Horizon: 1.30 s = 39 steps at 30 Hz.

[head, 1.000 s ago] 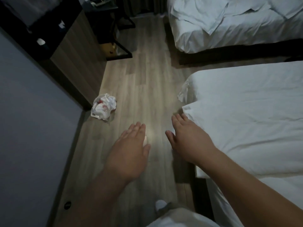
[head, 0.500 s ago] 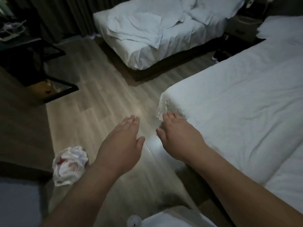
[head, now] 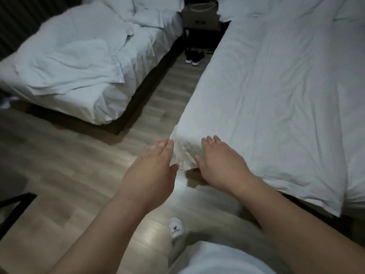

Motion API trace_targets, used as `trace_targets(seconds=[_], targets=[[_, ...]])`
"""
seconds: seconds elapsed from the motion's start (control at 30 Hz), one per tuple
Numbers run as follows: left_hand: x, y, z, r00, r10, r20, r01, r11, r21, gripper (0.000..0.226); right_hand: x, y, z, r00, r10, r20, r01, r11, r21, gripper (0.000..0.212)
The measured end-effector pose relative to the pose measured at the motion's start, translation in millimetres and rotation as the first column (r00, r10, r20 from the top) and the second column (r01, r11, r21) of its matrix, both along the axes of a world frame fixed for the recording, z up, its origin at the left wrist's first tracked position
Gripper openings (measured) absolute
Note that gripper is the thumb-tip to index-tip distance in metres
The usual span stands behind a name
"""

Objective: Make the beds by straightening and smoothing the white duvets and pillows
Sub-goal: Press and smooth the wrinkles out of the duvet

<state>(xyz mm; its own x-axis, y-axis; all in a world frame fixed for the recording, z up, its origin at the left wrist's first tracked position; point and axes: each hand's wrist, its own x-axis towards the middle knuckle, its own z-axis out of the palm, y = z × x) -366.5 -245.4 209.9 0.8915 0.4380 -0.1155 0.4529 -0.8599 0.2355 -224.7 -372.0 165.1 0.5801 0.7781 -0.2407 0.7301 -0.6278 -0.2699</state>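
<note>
Two hands out in front, both spread flat, fingers straight and close together, holding nothing. My left hand (head: pixel 152 167) hangs over the wooden floor (head: pixel 69 165), fingertips just beside the crumpled corner (head: pixel 183 153) of the near duvet (head: pixel 276 95). My right hand (head: pixel 219 163) is over that same corner; can't tell if either palm actually touches the cloth.

The corner sits between the hands, bunched into small pleats. What lies under it is hidden in shadow. The near duvet runs ahead and to the right of my right hand: white, mostly flat, soft shallow creases, cut off by the right edge.

Ahead-left of my left hand, well apart, is the far duvet (head: pixel 79 56), white and rumpled in thick folds, with a pillow (head: pixel 150 16) at its head partly cut off at the top. Far ahead between the beds are a dark nightstand (head: pixel 201 18), too dim for detail, and dark shoes (head: pixel 194 57) with white soles on the floor. Below my wrists there's a white slipper (head: pixel 176 227); its logo is too small to read. The floor is pale wood-grain planks with a glossy glare near the hands.
</note>
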Motion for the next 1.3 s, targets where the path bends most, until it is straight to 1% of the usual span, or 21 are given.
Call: trace_targets(seconds=[0.1, 0.23, 0.3, 0.43, 0.53, 0.63, 0.73, 0.87, 0.97, 1.03, 1.13, 1.3], targets=[[14.2, 73.8, 8.5, 0.995, -0.088, -0.053, 0.089, 0.996, 0.024, 0.066, 7.5, 71.6, 8.3, 0.998, -0.061, -0.015, 0.061, 0.998, -0.008, 0.063], [47.0, 164.1, 12.1, 0.988, -0.150, -0.017, 0.150, 0.989, -0.013, 0.065, 20.3, 155.9, 17.8, 0.991, -0.129, -0.030, 0.129, 0.992, -0.006, 0.065], [64.4, 203.3, 12.6, 0.979, -0.203, -0.015, 0.203, 0.979, -0.035, 0.065, 32.3, 190.0, 20.7, 0.981, -0.195, -0.020, 0.195, 0.981, 0.003, 0.065], [103.8, 284.2, 4.5, 0.932, -0.360, -0.041, 0.359, 0.933, -0.022, 0.066, 62.6, 252.8, 19.2, 0.932, -0.362, 0.009, 0.362, 0.932, 0.008, 0.063], [133.6, 344.7, -1.9, 0.887, -0.461, -0.038, 0.461, 0.887, -0.010, 0.066, 76.6, 298.0, 15.6, 0.870, -0.492, 0.037, 0.492, 0.870, 0.017, 0.063], [164.5, 391.0, -1.4, 0.810, -0.586, -0.033, 0.584, 0.810, -0.042, 0.066, 78.9, 331.5, 18.7, 0.779, -0.626, 0.022, 0.626, 0.780, 0.008, 0.062], [201.1, 417.6, 3.0, 0.706, -0.708, -0.037, 0.705, 0.706, -0.065, 0.065, 81.2, 352.1, 21.3, 0.702, -0.711, 0.028, 0.712, 0.702, -0.005, 0.064], [258.3, 426.9, 2.8, 0.566, -0.824, -0.009, 0.820, 0.564, -0.094, 0.065, 92.7, 360.2, 14.0, 0.567, -0.823, 0.037, 0.824, 0.567, -0.028, 0.065], [306.7, 422.3, -3.5, 0.456, -0.890, -0.020, 0.885, 0.456, -0.097, 0.064, 113.3, 360.9, -1.1, 0.474, -0.880, 0.032, 0.880, 0.472, -0.054, 0.066], [344.4, 417.5, -7.7, 0.384, -0.923, -0.039, 0.920, 0.386, -0.071, 0.064, 136.2, 358.1, -14.8, 0.413, -0.910, 0.024, 0.910, 0.411, -0.063, 0.066], [410.4, 411.4, -17.7, 0.301, -0.950, -0.084, 0.952, 0.305, -0.031, 0.063, 186.5, 349.9, -41.3, 0.323, -0.946, -0.001, 0.945, 0.323, -0.054, 0.065], [527.1, 393.4, -42.1, 0.165, -0.952, -0.259, 0.983, 0.182, -0.041, 0.062, 290.7, 321.5, -68.0, 0.165, -0.981, -0.099, 0.981, 0.174, -0.087, 0.064]])
